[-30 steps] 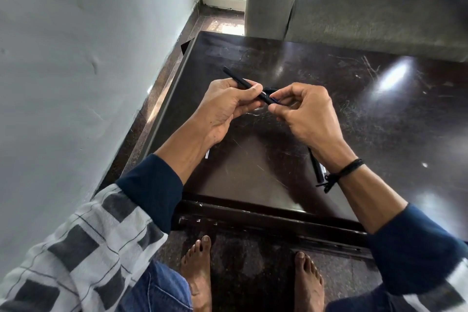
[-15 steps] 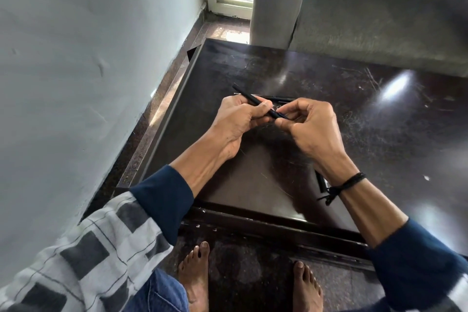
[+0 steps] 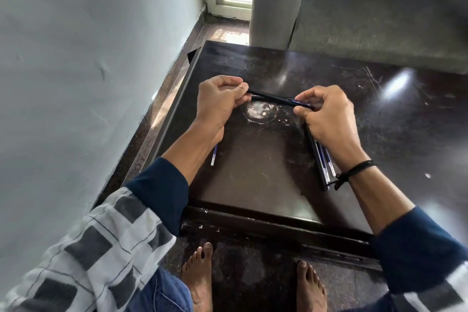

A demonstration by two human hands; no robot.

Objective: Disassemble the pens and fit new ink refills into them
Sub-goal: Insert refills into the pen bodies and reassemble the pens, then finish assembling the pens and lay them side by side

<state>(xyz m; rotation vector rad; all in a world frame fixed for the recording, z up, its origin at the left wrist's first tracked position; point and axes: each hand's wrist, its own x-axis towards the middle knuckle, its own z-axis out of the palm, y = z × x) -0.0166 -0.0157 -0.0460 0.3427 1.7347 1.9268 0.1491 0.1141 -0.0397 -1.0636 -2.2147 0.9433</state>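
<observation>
Pen: a slim black plastic pen (image 3: 272,97) is held level above the dark glossy table (image 3: 266,185).
Left hand: your left hand (image 3: 220,106) curls round its left end.
Right hand: your right hand (image 3: 329,116) pinches the right end, where blue shows.
Change: your hands were close together and have drawn apart. The pen is probably separating.
Count: one pen is held. One blue-and-clear refill (image 3: 214,158) lies by your left forearm, and roughly four thin sticks (image 3: 323,159) lie under your right wrist.

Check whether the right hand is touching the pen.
Touching. The head view shows the right hand pinching one end of the pen between thumb and forefinger; the left hand grips the other end.
</observation>
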